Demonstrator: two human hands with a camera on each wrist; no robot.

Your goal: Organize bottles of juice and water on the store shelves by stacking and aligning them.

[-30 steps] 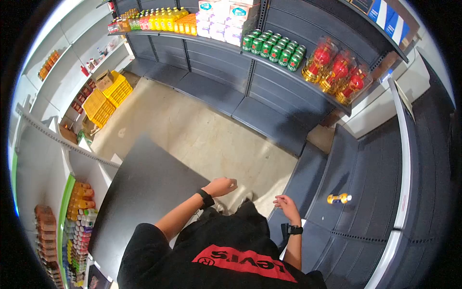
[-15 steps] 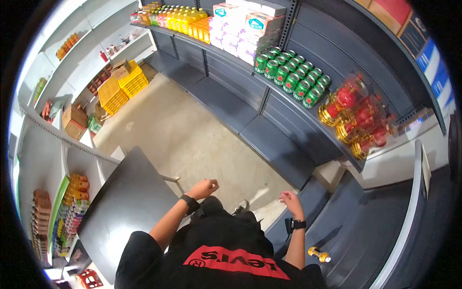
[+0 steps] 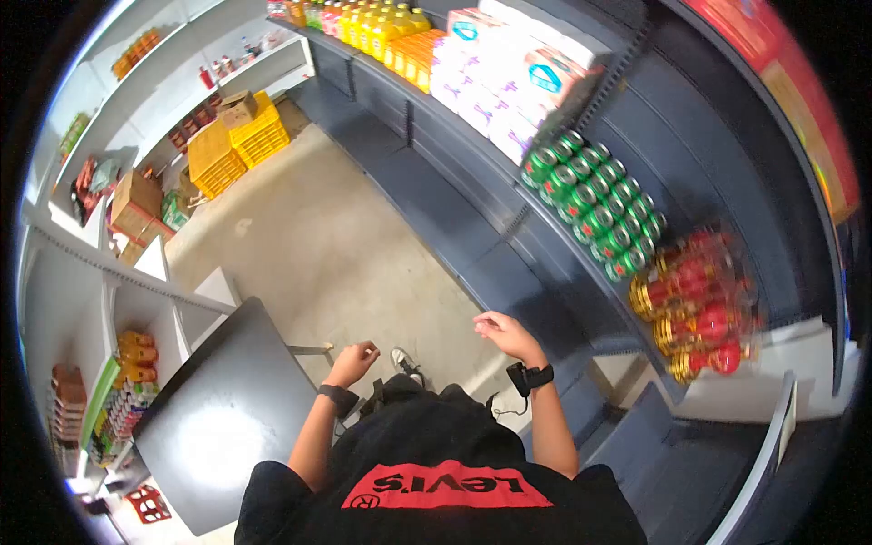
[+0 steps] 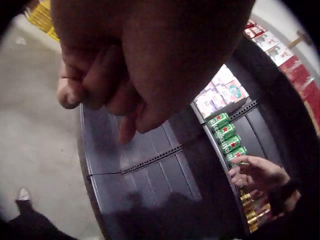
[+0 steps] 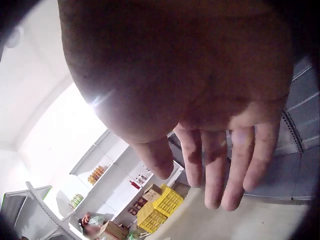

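At the far left of the head view, a white shelf unit (image 3: 136,359) holds orange bottles (image 3: 133,356). Just right of it, at lower left, lies a dark grey tabletop (image 3: 218,409). In the upper left, yellow crates (image 3: 234,145) and cardboard boxes (image 3: 136,202) stand on the concrete floor (image 3: 309,245).

Your left hand (image 3: 352,361) sits a little left of centre, above the floor near the tabletop's right corner. Its fingers are curled loosely into the palm and hold nothing; the left wrist view shows the same curl, with no object in it.

Your right hand (image 3: 505,334) is right of centre, raised over the edge of the dark lower shelf (image 3: 509,272). Its fingers are spread and nearly straight, as the right wrist view confirms, and it grips nothing.

Nearest to that hand, up and to the right, stand the green cans (image 3: 595,204) on the middle shelf, apart from your fingers. Further right sit red and gold packages (image 3: 699,309), blurred. Pale cartons (image 3: 509,82) and yellow bottles (image 3: 381,27) fill the same shelf towards the top.
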